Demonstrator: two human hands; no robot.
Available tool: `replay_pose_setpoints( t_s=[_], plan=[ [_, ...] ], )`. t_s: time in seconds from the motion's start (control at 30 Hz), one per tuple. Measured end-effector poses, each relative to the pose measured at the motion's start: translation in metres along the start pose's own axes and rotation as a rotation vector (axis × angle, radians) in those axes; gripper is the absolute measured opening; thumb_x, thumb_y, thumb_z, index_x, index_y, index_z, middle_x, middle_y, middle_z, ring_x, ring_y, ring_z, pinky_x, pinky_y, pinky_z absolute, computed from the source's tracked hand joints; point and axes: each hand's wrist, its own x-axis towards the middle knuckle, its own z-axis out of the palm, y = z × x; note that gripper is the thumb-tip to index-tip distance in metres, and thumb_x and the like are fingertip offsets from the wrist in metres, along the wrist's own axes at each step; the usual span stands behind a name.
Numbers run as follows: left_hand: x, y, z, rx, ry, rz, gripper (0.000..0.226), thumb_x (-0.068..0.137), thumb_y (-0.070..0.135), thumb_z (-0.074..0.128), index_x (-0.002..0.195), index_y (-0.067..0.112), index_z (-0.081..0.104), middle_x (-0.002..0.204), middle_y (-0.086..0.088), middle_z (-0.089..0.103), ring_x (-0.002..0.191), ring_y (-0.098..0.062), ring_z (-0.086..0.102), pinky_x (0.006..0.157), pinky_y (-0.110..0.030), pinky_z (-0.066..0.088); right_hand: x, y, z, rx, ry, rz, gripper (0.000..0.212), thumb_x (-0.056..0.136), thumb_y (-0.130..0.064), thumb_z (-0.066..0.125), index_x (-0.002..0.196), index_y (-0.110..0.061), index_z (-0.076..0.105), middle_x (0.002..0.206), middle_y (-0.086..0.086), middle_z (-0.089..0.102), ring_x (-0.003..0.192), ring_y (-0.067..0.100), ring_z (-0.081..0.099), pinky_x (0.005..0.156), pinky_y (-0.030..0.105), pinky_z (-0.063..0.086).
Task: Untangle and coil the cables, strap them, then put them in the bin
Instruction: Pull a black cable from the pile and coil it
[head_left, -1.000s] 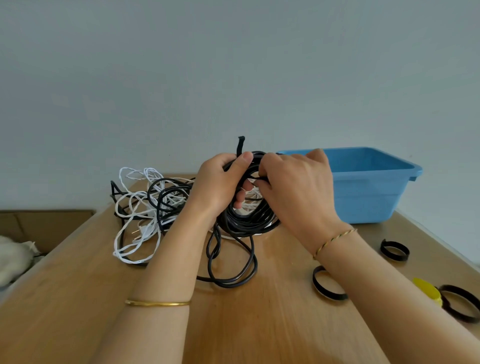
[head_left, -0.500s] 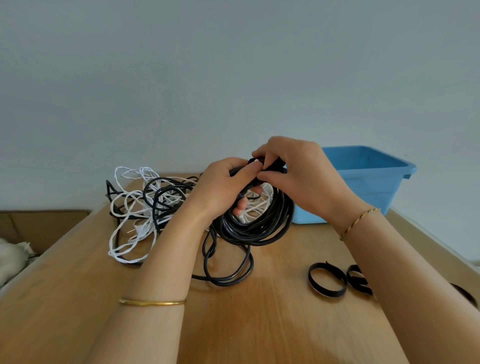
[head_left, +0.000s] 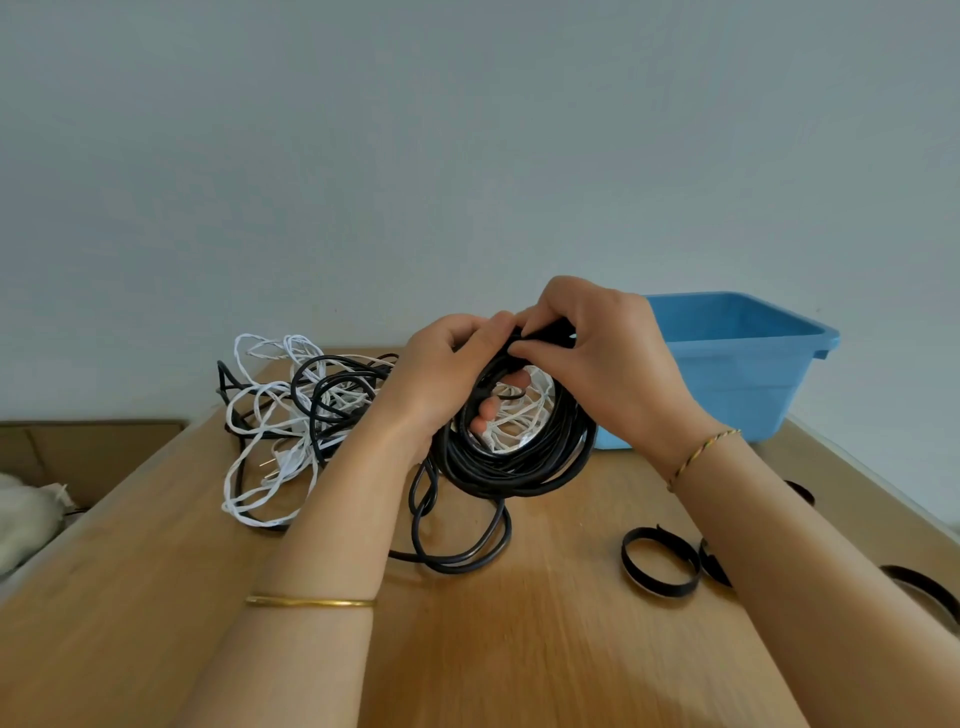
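Note:
A thick black cable coil (head_left: 519, 462) hangs upright above the wooden table (head_left: 156, 597). My left hand (head_left: 441, 374) grips its top left, fingers through the loop. My right hand (head_left: 602, 358) pinches a black strap at the top of the coil. A loose tail of the black cable (head_left: 457, 545) loops down onto the table. Behind my left hand lies a tangle of white and black cables (head_left: 291, 410). The blue bin (head_left: 743, 374) stands at the back right.
Black strap loops lie on the table at the right: one (head_left: 660, 561) near my right forearm, another (head_left: 924, 592) by the right edge. A cardboard box (head_left: 78, 447) with white fabric (head_left: 26, 514) sits below the table's left edge.
My right hand rose from the coil's right side to its top and now pinches there. The strap end that stuck up above the coil is no longer seen.

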Motion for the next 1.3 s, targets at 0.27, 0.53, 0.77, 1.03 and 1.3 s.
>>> replay_pose_setpoints(
  t_s=[0.27, 0.53, 0.77, 1.03, 1.3],
  plan=[
    [0.003, -0.001, -0.004, -0.061, 0.039, -0.017, 0.031, 0.095, 0.040, 0.053, 0.105, 0.012, 0.060, 0.075, -0.010, 0.072, 0.043, -0.015, 0.048, 0.039, -0.023, 0.041, -0.003, -0.004, 0.005, 0.217, 0.061, 0.067, 0.012, 0.075, -0.003, 0.073, 0.072, -0.007, 0.062, 0.083, -0.005, 0.070, 0.078, 0.004, 0.063, 0.071, 0.015, 0.049],
    [0.002, -0.002, -0.004, -0.121, 0.031, -0.057, 0.029, 0.094, 0.039, 0.055, 0.101, 0.011, 0.057, 0.075, -0.013, 0.071, 0.041, -0.014, 0.047, 0.040, -0.023, 0.039, 0.000, 0.000, -0.004, 0.299, -0.075, 0.094, 0.010, 0.076, 0.000, 0.072, 0.076, -0.003, 0.062, 0.090, -0.009, 0.072, 0.078, 0.001, 0.068, 0.073, 0.014, 0.052],
    [0.001, -0.001, -0.005, -0.157, 0.044, -0.083, 0.019, 0.094, 0.033, 0.058, 0.093, 0.015, 0.054, 0.065, -0.005, 0.061, 0.042, -0.016, 0.048, 0.038, -0.023, 0.038, 0.003, 0.001, -0.016, 0.270, -0.237, 0.081, 0.014, 0.072, -0.003, 0.076, 0.076, -0.011, 0.065, 0.098, -0.010, 0.071, 0.091, 0.005, 0.066, 0.085, 0.025, 0.053],
    [0.000, 0.002, -0.001, -0.176, 0.019, -0.102, 0.014, 0.095, 0.027, 0.054, 0.091, 0.014, 0.049, 0.063, -0.006, 0.066, 0.042, -0.015, 0.045, 0.041, -0.024, 0.036, 0.001, 0.005, -0.017, 0.418, -0.160, 0.073, 0.021, 0.071, 0.006, 0.075, 0.072, -0.013, 0.067, 0.090, -0.001, 0.072, 0.087, 0.011, 0.070, 0.082, 0.021, 0.054],
    [0.000, 0.001, 0.001, -0.099, 0.065, -0.061, 0.006, 0.094, 0.018, 0.054, 0.090, 0.013, 0.053, 0.074, -0.015, 0.071, 0.041, -0.018, 0.044, 0.040, -0.024, 0.036, 0.010, 0.002, -0.029, -0.004, -0.163, -0.028, 0.012, 0.074, -0.010, 0.075, 0.076, -0.016, 0.064, 0.081, -0.005, 0.062, 0.075, 0.004, 0.056, 0.071, 0.015, 0.044]
  ],
)
